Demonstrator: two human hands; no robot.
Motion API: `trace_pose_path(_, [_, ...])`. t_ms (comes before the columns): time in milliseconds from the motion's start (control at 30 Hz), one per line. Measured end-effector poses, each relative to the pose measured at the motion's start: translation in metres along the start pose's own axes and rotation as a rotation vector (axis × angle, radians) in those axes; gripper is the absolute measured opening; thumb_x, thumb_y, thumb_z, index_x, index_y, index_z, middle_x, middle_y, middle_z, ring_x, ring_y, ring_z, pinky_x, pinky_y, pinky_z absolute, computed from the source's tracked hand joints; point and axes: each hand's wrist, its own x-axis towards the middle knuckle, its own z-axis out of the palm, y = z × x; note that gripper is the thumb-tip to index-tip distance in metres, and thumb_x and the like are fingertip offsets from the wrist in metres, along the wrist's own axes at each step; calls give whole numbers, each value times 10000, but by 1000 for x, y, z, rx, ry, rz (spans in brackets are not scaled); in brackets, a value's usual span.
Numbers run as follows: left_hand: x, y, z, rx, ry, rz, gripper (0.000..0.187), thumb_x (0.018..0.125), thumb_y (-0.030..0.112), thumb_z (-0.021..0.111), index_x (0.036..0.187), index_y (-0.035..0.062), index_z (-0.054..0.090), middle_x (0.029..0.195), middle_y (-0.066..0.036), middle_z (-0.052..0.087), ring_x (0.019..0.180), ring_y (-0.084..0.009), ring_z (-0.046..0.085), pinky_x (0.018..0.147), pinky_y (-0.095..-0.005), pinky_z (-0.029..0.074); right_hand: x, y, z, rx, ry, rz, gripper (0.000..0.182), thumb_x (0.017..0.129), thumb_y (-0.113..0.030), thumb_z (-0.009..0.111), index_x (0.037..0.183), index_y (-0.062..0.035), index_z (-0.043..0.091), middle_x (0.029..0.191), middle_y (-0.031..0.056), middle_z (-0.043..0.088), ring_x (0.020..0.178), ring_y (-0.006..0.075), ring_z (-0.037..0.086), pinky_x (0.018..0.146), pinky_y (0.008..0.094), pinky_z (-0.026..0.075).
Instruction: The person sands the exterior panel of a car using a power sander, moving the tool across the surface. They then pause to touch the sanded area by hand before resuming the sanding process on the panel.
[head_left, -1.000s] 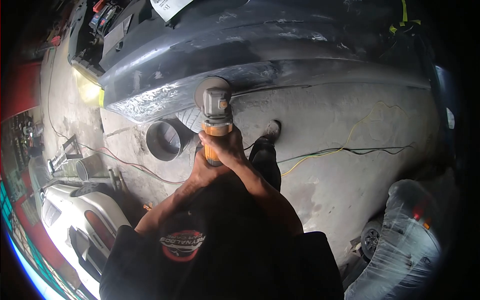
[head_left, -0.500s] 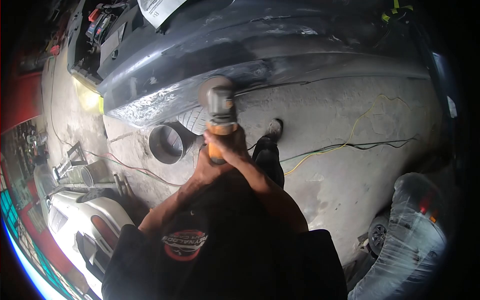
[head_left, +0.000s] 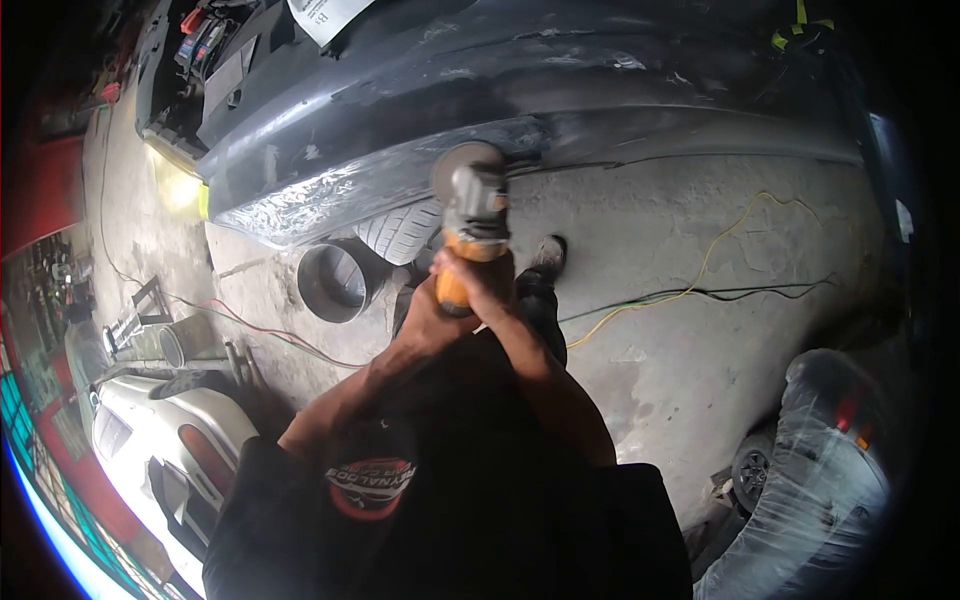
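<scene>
Both my hands are wrapped around an orange and grey angle grinder (head_left: 478,200). My left hand (head_left: 432,318) closes on the rear of its orange body, and my right hand (head_left: 488,285) grips it from the other side. At the far end sits a round disc (head_left: 462,165), slightly blurred, at the lower edge of a dark car's scuffed side panel (head_left: 400,180). Whether the disc touches the panel cannot be made out. Bare, whitish sanded patches show on the panel left of the disc.
A tire (head_left: 400,235) and an open metal cylinder (head_left: 333,283) lie near my feet. Yellow cord (head_left: 700,275) and green and black cords cross the floor at right. A white car (head_left: 165,430) stands lower left, a plastic-covered vehicle (head_left: 810,490) lower right. A lit lamp (head_left: 180,190) glows at left.
The angle grinder and both hands have moved to the right along the panel's lower edge. More of the tire now shows. My grip looks the same.
</scene>
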Motion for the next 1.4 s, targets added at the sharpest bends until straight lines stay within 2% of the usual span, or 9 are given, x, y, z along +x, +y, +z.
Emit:
trace_pose_path(100, [14, 17, 10, -11, -96, -26, 602, 691, 164, 884, 1168, -43, 582, 1051, -122, 690, 974, -198, 673, 838, -363, 540, -1, -12, -12, 183, 139, -44, 253, 874, -145, 760, 1036, 18, 655, 828, 60, 705, 763, 152, 707, 700, 310, 572])
trace_pose_path(367, [-21, -11, -15, -24, 75, 71, 606, 691, 182, 888, 1160, -51, 584, 1095, -157, 689, 1029, -220, 678, 865, -379, 546, -2, 23, 24, 73, -118, -39, 295, 857, -131, 750, 1066, 28, 616, 866, 88, 691, 766, 185, 701, 721, 331, 574])
trace_pose_path(533, [12, 7, 6, 65, -143, -25, 539, 693, 137, 869, 1132, -22, 600, 1044, -95, 691, 952, -164, 660, 827, -337, 538, -4, 3, -9, 257, 177, -50, 305, 859, -166, 782, 1052, 27, 647, 848, 75, 696, 752, 171, 705, 699, 318, 583])
trace_pose_path(667, [8, 5, 5, -68, -105, 60, 546, 693, 154, 864, 1136, -26, 600, 992, -112, 697, 895, -191, 685, 785, -348, 555, -4, -13, -1, -18, 157, -31, 391, 862, -228, 775, 1081, 57, 621, 893, 120, 704, 781, 210, 724, 730, 334, 603])
trace_pose_path(733, [-7, 15, -13, -106, -157, -84, 521, 716, 117, 844, 1151, -27, 596, 1051, -109, 689, 938, -191, 679, 819, -351, 556, -1, -7, 16, -204, 97, -114, 399, 829, -234, 805, 1075, 29, 634, 875, 91, 701, 769, 182, 704, 709, 318, 577])
trace_pose_path(833, [-25, 3, -22, -215, -60, -22, 528, 721, 118, 846, 1168, -27, 604, 1091, -123, 695, 1025, -208, 673, 907, -360, 532, 0, -5, 41, -216, 6, -168, 387, 821, -239, 814, 1043, 16, 625, 856, 75, 688, 744, 168, 686, 694, 322, 567])
trace_pose_path(1067, [-2, 23, -23, -130, -242, -137, 526, 704, 63, 832, 1174, -22, 611, 1080, -84, 695, 1008, -178, 667, 910, -334, 522, 4, -19, 25, -122, 157, -121, 353, 828, -248, 809, 1007, 14, 654, 873, 82, 695, 730, 165, 690, 679, 322, 567])
trace_pose_path(1267, [-25, 1, -25, -254, -95, -53, 514, 712, 109, 842, 1154, -20, 615, 1038, -94, 700, 968, -185, 680, 869, -338, 545, -1, -5, 44, -238, 81, -133, 352, 813, -223, 813, 1011, 13, 643, 824, 81, 693, 713, 162, 675, 670, 320, 548])
trace_pose_path(1400, [-9, 20, -28, -191, -230, -127, 501, 709, 93, 827, 1153, -16, 621, 1053, -96, 698, 961, -185, 678, 862, -332, 539, -1, -23, 36, -180, 176, -86, 423, 820, -279, 818, 1062, 13, 633, 885, 84, 697, 718, 161, 676, 667, 299, 557])
